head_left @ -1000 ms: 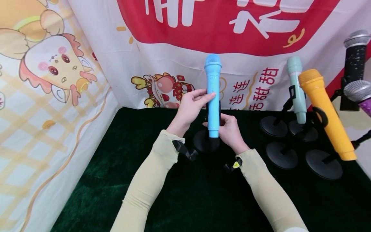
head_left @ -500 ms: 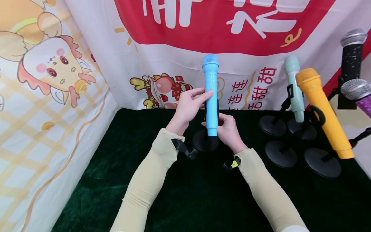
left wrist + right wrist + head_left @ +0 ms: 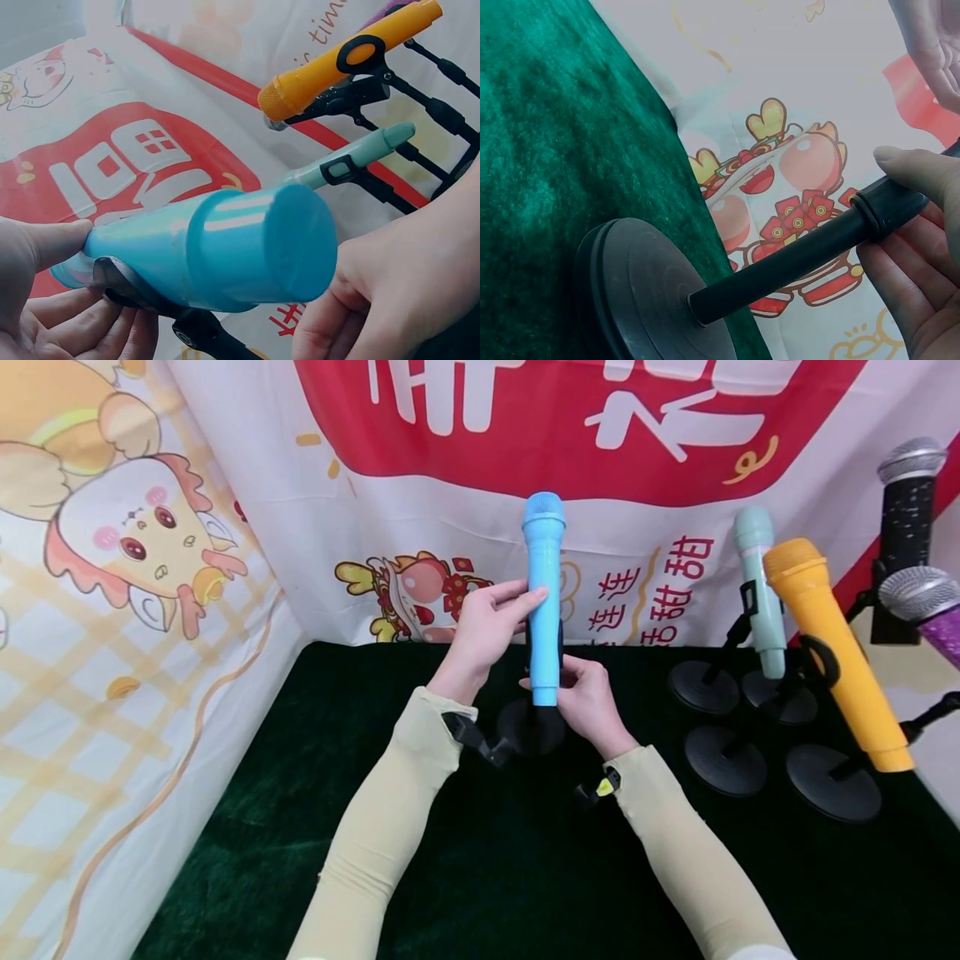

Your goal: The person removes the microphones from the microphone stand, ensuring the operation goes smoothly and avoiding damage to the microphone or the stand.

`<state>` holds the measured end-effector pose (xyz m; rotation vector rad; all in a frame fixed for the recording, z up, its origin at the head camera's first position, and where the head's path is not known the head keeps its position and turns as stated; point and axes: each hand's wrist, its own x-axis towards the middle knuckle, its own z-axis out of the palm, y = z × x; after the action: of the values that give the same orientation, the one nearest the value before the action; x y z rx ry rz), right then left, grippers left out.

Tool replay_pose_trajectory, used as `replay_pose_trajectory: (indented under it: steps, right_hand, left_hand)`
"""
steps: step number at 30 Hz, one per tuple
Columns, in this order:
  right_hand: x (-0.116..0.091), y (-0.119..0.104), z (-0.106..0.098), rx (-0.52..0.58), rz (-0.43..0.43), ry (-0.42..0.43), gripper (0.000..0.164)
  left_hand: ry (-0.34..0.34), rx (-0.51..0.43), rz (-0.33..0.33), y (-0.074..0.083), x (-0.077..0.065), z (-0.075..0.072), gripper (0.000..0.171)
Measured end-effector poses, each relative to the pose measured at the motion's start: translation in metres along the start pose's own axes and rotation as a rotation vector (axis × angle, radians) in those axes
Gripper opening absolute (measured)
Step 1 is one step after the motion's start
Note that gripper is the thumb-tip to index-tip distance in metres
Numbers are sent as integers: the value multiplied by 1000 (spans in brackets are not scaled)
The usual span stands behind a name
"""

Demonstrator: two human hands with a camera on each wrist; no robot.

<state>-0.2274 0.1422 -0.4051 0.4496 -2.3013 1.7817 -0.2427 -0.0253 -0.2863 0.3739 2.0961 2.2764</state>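
A light-blue microphone (image 3: pixel 544 610) stands nearly upright in the middle of the head view, held in the clip (image 3: pixel 124 286) of a black stand. My left hand (image 3: pixel 482 625) pinches its body from the left, thumb in front and fingers behind. Lower down, my right hand (image 3: pixel 592 700) grips the stand's pole (image 3: pixel 780 270), thumb and fingers round it at the collar (image 3: pixel 871 214). The round black base (image 3: pixel 517 732) rests on the dark green cloth. In the head view the microphone hides most of the pole.
At the right stand a mint-green microphone (image 3: pixel 761 589), a yellow microphone (image 3: pixel 843 652), a black microphone (image 3: pixel 906 522) and a purple one (image 3: pixel 926 597), on black stands. Several round bases (image 3: pixel 726 762) sit close together there. A printed cloth backdrop (image 3: pixel 450 510) rises behind the table.
The blue microphone and my left hand have risen slightly. My right hand keeps its grip on the pole, and the head view has shifted a little.
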Motion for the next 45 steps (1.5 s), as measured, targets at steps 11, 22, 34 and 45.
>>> replay_pose_trajectory:
  steps: [11,22,34,45]
  right_hand:
    - [1,1,2,-31,-46,12,26]
    - [4,4,2,-30,1,-5,36]
    - [1,5,-4,5,-3,-20,36]
    - [0,0,-2,29,-22,-40,34]
  left_hand:
    - [11,-37,-17,6,9,-2,41]
    - [59,-44,-30,6,15,-2,43]
    - [-58,-51,-27,2,9,-4,52]
    - [-99,-36,13,-5,-1,-7,59]
